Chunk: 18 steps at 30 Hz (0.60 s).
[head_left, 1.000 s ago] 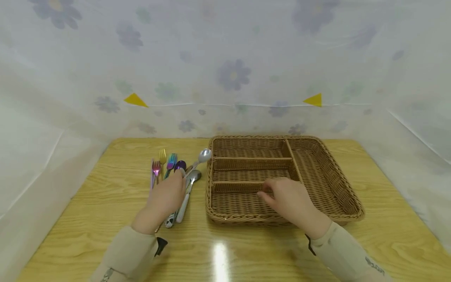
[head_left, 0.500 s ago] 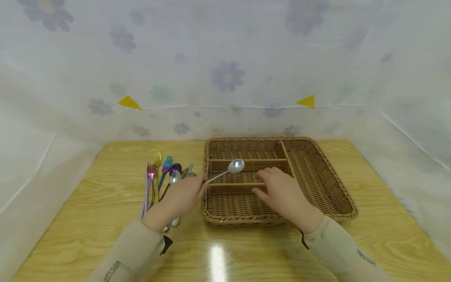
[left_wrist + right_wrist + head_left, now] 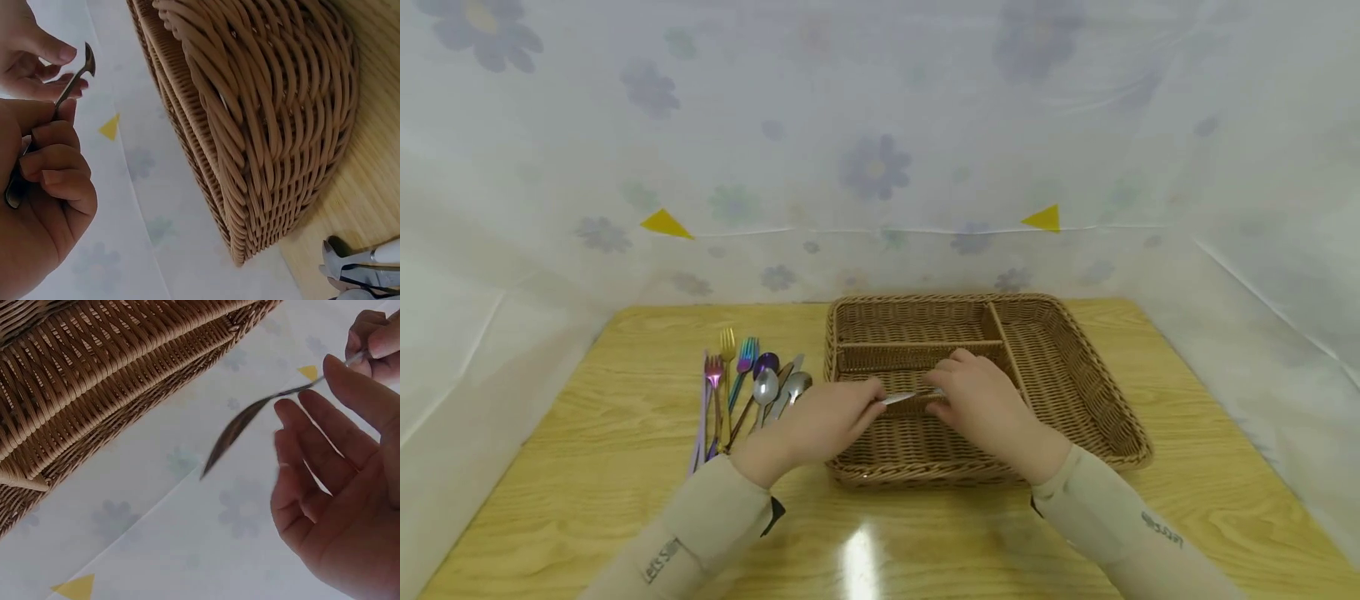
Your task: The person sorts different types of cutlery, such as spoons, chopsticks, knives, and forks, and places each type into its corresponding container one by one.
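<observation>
A silver spoon (image 3: 234,431) is held up over the wicker basket (image 3: 830,358). My left hand (image 3: 820,421) grips it by the handle, and the handle's end shows inside the curled fingers in the left wrist view. My right hand (image 3: 985,408) is at the spoon's other end, over the basket's middle divider. In the right wrist view its thumb and spread fingertips lie on either side of the spoon's neck, right at the metal, with the palm turned toward it. The spoon's bowl (image 3: 90,60) reaches toward the right hand's fingers.
Left of the basket lies a cutlery pile: a pink fork (image 3: 713,371), a gold fork (image 3: 727,346), a rainbow fork (image 3: 747,357), a purple spoon (image 3: 766,363) and several silver pieces. Dividers split the basket into compartments. A flowered curtain (image 3: 880,167) closes off the table's back.
My left hand has lifted the spoon off the cutlery pile and carried it right, over the basket to the right hand. The right hand has stayed over the basket, its fingers now at the spoon.
</observation>
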### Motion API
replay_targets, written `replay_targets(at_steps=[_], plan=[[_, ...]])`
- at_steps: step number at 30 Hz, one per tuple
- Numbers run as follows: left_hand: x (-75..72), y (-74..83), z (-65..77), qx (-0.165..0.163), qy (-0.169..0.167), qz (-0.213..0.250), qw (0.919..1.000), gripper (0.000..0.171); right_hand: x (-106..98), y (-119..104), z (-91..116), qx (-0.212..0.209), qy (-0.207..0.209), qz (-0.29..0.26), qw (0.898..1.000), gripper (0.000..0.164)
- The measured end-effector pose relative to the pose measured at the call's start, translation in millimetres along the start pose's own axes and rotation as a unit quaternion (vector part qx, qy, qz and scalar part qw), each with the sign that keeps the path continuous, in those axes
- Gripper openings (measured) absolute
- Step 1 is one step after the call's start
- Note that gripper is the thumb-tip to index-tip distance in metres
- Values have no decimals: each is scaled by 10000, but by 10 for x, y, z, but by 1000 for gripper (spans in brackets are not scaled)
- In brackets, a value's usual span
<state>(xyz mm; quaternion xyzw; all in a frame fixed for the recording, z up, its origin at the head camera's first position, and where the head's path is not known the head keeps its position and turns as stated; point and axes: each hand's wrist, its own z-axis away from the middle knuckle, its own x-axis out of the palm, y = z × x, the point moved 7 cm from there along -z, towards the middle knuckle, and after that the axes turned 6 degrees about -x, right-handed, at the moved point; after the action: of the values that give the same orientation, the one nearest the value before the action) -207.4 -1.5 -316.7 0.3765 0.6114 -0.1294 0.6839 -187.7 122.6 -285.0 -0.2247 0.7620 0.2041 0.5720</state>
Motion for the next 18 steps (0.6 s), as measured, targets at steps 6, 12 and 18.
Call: replay_targets(at_steps=[6,12,18], plan=[[24,88,-1,113,-96,-77,9999,17,61,-33,8,141,-297,-466,9984,8],[24,61,10,41,-126,-56,9999,15,125,-30,-23,399,-766,-661,9941,6],[58,-85,99,-121,-124,-117,9998,20,152,-30,-35,219,-901,-574,9940,8]])
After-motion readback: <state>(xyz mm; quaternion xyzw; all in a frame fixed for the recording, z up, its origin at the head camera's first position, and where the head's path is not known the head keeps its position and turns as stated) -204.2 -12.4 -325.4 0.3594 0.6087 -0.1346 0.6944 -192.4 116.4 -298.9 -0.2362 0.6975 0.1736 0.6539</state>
